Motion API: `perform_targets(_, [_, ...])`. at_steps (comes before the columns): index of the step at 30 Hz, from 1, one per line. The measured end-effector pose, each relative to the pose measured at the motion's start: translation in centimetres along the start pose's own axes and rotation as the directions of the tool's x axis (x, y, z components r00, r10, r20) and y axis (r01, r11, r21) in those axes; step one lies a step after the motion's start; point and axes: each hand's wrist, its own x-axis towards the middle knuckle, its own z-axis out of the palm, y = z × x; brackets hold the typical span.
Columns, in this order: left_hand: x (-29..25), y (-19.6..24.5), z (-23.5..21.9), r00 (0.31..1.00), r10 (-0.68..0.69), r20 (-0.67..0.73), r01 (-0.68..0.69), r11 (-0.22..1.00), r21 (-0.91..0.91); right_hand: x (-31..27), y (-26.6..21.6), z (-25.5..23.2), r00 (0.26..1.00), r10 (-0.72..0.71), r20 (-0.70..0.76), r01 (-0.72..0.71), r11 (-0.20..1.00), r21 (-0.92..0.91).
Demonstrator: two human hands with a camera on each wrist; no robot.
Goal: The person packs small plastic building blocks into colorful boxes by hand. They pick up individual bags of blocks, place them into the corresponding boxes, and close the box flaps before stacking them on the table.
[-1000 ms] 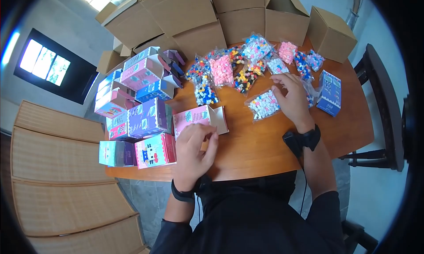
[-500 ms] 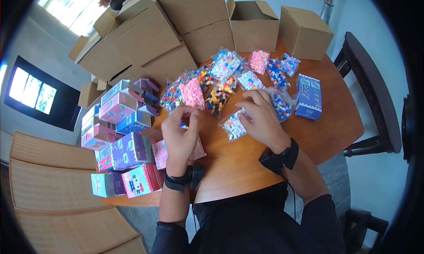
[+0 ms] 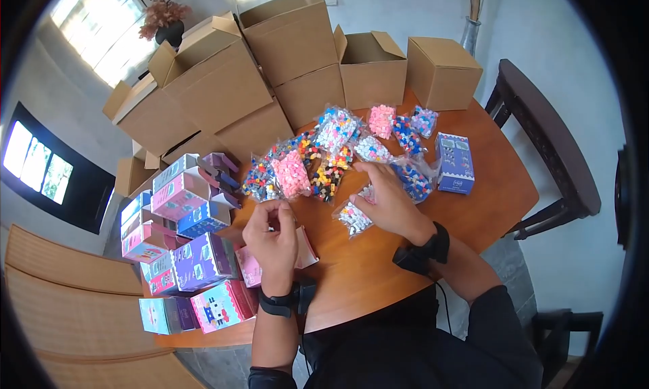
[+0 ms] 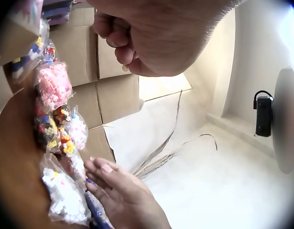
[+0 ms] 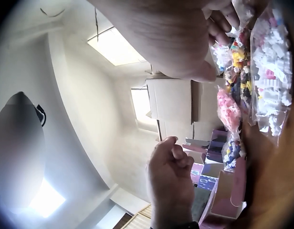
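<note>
My left hand (image 3: 272, 237) hangs over the front part of the table with its fingers loosely curled and nothing in them. Behind it lies a pink carton (image 3: 249, 266) with an open flap, partly hidden by the hand. The right hand (image 3: 391, 200) reaches forward with fairly straight fingers, its thumb over a clear bag of white bricks (image 3: 354, 216). In the right wrist view that bag (image 5: 271, 71) lies close beside the right hand (image 5: 170, 38). A bag of blue and white bricks (image 3: 414, 179) lies just beyond, partly covered by the right hand.
Several bags of small bricks, including a pink one (image 3: 291, 174), lie across the table's middle. Colourful cartons (image 3: 201, 260) crowd the left side; a blue carton (image 3: 455, 162) stands at the right. Large cardboard boxes (image 3: 218, 85) line the back. A dark chair (image 3: 551, 139) stands at the right edge.
The head view has swung, shifting the table contents leftward. The right hand has moved left relative to the bags and now overlaps the white-brick bag. The left hand's fingers stay curled.
</note>
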Motion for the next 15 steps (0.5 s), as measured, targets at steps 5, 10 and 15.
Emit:
perform_targets(5, [-0.7, 0.0, 0.6, 0.997, 0.025, 0.078, -0.025, 1.0, 0.0, 2.3, -0.7, 0.9, 0.996, -0.069, -0.061, 0.052, 0.969, -0.242])
perform_targets(10, [-0.7, -0.3, 0.4, 0.99, 0.103, 0.1, -0.104, 0.995, 0.01, 4.4, 1.6, 3.3, 0.997, -0.077, -0.015, 0.057, 0.841, -0.539])
perform_targets(15, [-0.4, -0.8, 0.6, 0.991, 0.112, 0.067, -0.112, 0.994, -0.009, 4.7, 1.1, 3.1, 0.998, -0.056, 0.026, 0.062, 0.89, -0.452])
